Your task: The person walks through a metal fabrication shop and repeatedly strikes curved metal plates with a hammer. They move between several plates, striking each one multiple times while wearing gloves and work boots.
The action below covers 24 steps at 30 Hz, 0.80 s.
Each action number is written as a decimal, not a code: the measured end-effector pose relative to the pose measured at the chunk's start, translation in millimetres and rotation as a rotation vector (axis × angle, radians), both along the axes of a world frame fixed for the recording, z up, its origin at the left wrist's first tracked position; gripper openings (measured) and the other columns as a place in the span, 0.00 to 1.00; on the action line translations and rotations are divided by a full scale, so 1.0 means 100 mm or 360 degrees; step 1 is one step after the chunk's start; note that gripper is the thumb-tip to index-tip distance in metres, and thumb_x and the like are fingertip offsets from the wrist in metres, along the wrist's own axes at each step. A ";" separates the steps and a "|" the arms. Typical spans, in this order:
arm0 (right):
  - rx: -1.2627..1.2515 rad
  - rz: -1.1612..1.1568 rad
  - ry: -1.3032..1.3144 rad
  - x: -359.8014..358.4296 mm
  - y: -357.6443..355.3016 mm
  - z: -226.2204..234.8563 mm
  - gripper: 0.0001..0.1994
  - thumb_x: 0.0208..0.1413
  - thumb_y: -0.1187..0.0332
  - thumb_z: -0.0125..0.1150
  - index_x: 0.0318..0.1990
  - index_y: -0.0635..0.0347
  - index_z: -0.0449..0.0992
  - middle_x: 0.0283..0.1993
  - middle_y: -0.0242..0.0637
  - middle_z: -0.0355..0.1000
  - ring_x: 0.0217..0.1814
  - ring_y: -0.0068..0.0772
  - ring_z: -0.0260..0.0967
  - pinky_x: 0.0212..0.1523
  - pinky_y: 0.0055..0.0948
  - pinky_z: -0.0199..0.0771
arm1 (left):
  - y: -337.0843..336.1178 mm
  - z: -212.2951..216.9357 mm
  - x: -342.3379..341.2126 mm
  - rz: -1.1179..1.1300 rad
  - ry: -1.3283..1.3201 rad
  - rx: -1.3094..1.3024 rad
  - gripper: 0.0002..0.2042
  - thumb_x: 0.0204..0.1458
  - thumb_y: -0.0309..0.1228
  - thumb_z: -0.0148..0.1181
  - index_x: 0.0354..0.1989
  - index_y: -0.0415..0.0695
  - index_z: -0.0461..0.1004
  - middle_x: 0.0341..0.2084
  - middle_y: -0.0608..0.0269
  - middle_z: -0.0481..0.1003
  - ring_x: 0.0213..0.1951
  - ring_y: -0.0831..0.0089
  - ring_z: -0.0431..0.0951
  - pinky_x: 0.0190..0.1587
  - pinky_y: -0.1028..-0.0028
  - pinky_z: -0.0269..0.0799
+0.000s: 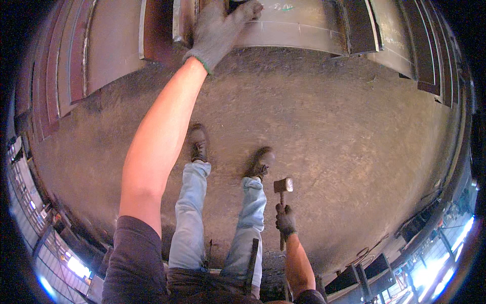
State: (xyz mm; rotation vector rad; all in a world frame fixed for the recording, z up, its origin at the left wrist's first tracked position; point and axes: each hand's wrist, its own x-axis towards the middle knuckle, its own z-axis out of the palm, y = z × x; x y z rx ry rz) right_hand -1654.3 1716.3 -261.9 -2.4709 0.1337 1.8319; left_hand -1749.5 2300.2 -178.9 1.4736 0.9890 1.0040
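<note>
In a grey knitted glove, my left hand (215,34) reaches up to a steel plate structure (298,31) at the upper edge. Its thumb stretches out to the right over the plate; the other fingers are cut off by the picture's edge. A small dark rounded thing (235,5) shows beside the thumb, too little of it to name. Low at my right side, my right hand (285,220), in a dark glove, is closed round the handle of a hammer (283,185). The hammer head points up and away from me, apart from the steel.
Upright steel ribs (360,25) stand out along the plate, with more at far left and far right. My shoes (199,142) stand on a brown, worn floor (329,126). Dark metal pieces (372,273) lie at the lower right.
</note>
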 end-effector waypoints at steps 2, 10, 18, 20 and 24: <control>-0.0012 -0.0005 -0.0012 0.02 0.05 -0.01 0.20 0.64 0.46 0.60 0.41 0.54 0.66 0.22 0.29 0.62 0.16 0.28 0.62 0.16 0.32 0.65 | 0.01 0.00 -0.01 -0.0038 0.0014 0.0027 0.17 0.63 0.37 0.65 0.51 0.37 0.74 0.38 0.64 0.77 0.42 0.75 0.78 0.46 0.71 0.76; 0.0014 -0.0121 0.0048 0.04 0.14 -0.02 0.20 0.63 0.46 0.61 0.40 0.54 0.67 0.22 0.28 0.63 0.16 0.27 0.63 0.16 0.32 0.66 | -0.01 -0.01 0.02 -0.0075 0.0038 0.0170 0.18 0.63 0.40 0.65 0.50 0.38 0.74 0.38 0.63 0.78 0.42 0.75 0.78 0.47 0.72 0.76; 0.0020 0.0018 0.0056 0.00 -0.07 -0.19 0.20 0.64 0.46 0.59 0.39 0.55 0.66 0.22 0.29 0.63 0.17 0.27 0.64 0.16 0.32 0.66 | -0.07 0.02 0.06 0.0106 0.0540 0.0460 0.15 0.63 0.38 0.65 0.48 0.40 0.75 0.37 0.64 0.79 0.41 0.75 0.79 0.47 0.72 0.76; 0.0025 0.0022 0.0060 0.00 -0.11 -0.20 0.21 0.64 0.46 0.59 0.39 0.55 0.66 0.23 0.30 0.64 0.17 0.27 0.64 0.16 0.32 0.66 | -0.08 0.00 0.08 0.0115 0.0524 0.0469 0.14 0.63 0.38 0.65 0.48 0.40 0.75 0.37 0.64 0.78 0.41 0.75 0.79 0.48 0.72 0.76; 0.0043 0.0070 0.0077 -0.01 -0.08 -0.18 0.21 0.64 0.46 0.58 0.39 0.56 0.66 0.23 0.31 0.65 0.18 0.28 0.65 0.16 0.32 0.67 | -0.02 -0.10 0.07 -0.0026 0.0101 0.0177 0.14 0.62 0.36 0.66 0.49 0.40 0.75 0.36 0.66 0.77 0.41 0.76 0.78 0.49 0.73 0.75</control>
